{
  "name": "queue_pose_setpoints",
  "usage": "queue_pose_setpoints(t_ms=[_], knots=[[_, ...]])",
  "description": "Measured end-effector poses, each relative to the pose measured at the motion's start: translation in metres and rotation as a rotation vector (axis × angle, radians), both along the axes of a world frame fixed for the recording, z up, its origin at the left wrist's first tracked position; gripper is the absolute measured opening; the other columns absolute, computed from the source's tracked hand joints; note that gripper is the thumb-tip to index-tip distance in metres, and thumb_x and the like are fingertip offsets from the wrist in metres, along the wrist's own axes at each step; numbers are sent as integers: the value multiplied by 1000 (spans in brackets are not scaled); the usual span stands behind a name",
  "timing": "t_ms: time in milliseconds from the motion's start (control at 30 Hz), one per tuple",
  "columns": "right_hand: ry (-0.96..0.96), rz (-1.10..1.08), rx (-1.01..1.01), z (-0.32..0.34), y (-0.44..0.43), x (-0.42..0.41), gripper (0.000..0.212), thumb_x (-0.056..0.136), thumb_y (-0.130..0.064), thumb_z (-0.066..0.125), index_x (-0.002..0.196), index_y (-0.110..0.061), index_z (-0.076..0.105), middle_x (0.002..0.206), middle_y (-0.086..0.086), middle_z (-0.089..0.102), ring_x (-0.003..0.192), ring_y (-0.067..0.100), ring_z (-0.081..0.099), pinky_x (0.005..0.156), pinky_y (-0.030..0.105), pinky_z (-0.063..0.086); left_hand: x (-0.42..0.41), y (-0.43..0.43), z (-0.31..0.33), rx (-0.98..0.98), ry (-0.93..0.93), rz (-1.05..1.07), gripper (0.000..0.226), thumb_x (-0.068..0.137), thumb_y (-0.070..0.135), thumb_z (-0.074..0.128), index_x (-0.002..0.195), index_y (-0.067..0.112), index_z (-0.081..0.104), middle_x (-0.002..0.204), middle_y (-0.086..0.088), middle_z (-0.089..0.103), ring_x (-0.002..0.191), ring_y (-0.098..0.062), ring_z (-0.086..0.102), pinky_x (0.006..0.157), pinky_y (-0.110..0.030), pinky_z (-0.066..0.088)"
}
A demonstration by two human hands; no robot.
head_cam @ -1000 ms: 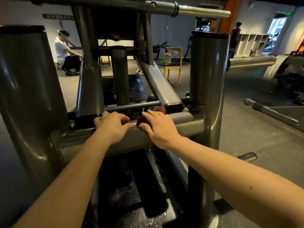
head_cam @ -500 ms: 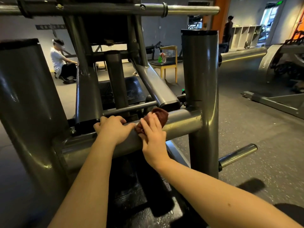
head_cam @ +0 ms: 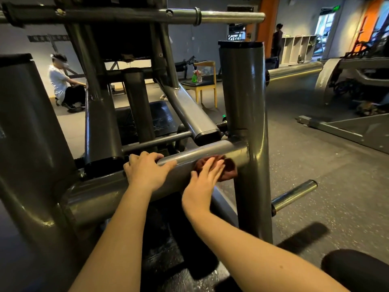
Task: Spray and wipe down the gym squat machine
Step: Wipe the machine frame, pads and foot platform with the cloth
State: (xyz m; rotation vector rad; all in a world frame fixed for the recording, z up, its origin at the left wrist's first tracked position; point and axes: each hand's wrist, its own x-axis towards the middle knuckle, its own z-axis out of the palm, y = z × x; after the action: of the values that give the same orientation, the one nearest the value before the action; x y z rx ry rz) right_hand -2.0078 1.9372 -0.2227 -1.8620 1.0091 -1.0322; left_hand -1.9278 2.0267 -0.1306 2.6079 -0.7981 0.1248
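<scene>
Cloth (head_cam: pixel 228 170) lies pressed on the crossbar (head_cam: pixel 202 153) under the flat-fingered right grip (head_cam: pixel 203 184) — now nearer the post (head_cam: pixel 244 91); left grip (head_cam: pixel 145 171) clasps the crossbar.

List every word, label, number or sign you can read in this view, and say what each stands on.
Nothing here can be read.
Too blurred: pale marks on the dark strip on the left wall.
Too blurred: white lettering on the dark sign beside the orange pillar.
Too small: the green sign over the far doorway.
</scene>
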Motion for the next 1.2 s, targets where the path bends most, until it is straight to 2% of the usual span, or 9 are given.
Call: queue_pose_setpoints(t_ms=[100, 300, 467, 567, 667, 800, 900, 1000, 1200], knots=[[9, 84, 47, -9, 9, -2, 76, 110, -24, 41, 161, -21, -16, 160, -2, -38, 151, 19, -32, 125, 36, -13, 2, 0, -1, -1, 13, 3, 63, 89, 75, 54, 137, 35, 61, 140, -4, 56, 136, -34, 35, 110, -50, 29], [71, -98, 138, 16, -82, -22, 66, 111, -35, 31, 164, -25, -8, 171, 5, -18, 157, 25, -19, 126, 57, -4, 2, -1, 2, -16, 51, -5, 61, 90, 73, 56, 137, 35, 61, 140, -5, 55, 137, -35, 33, 111, -51, 27], [59, -182, 215, 24, -82, -17, 63, 111, -35, 28, 165, -24, -4, 172, 9, -12, 158, 32, -12, 126, 57, -3, 2, -2, 0, -18, 52, -4, 62, 88, 74, 56, 135, 35, 63, 138, -5, 56, 136, -35, 34, 111, -51, 28], [108, -42, 115, 6, -14, -4, 69, 110, -31, 38, 165, -21, -2, 170, 16, -18, 156, 36, -15, 126, 54, -3, 2, -1, 0, -32, 38, -3, 62, 89, 73, 56, 136, 34, 63, 141, -6, 55, 137, -36, 33, 111, -51, 27], [180, 203, -17, -15, 37, -3, 74, 110, -30, 39, 162, -29, -13, 166, 7, -33, 151, 28, -34, 127, 51, -9, -1, 1, 1, -31, 44, -19, 58, 92, 69, 56, 138, 33, 61, 144, -8, 52, 138, -37, 31, 112, -51, 26], [227, 261, -205, -22, 0, -24, 82, 106, -20, 43, 161, -35, -15, 167, -3, -32, 151, 23, -34, 126, 52, -9, -2, 2, 4, -47, 83, -35, 58, 93, 66, 57, 140, 32, 60, 145, -7, 50, 140, -36, 27, 113, -52, 25], [275, 202, -374, -7, -60, -37, 81, 99, -16, 48, 164, -32, 3, 171, -1, -16, 157, 27, -18, 125, 56, -5, 0, 2, 2, -39, 61, -41, 60, 91, 70, 55, 139, 33, 60, 142, -4, 52, 139, -35, 29, 113, -51, 25], [315, 177, -557, 20, -110, -40, 59, 101, -32, 40, 159, -27, 34, 170, 6, 18, 158, 30, 5, 126, 55, -4, 2, 2, -2, -39, 35, -41, 61, 91, 73, 54, 138, 34, 61, 139, -2, 54, 135, -33, 32, 111, -49, 27], [346, 323, -600, 55, -124, -26, 46, 100, -41, 33, 128, -26, 67, 130, -2, 65, 130, 20, 50, 124, 45, 16, 2, 5, -2, -63, 32, -76, 56, 95, 65, 55, 142, 35, 56, 140, 0, 54, 136, -29, 32, 111, -48, 26]])
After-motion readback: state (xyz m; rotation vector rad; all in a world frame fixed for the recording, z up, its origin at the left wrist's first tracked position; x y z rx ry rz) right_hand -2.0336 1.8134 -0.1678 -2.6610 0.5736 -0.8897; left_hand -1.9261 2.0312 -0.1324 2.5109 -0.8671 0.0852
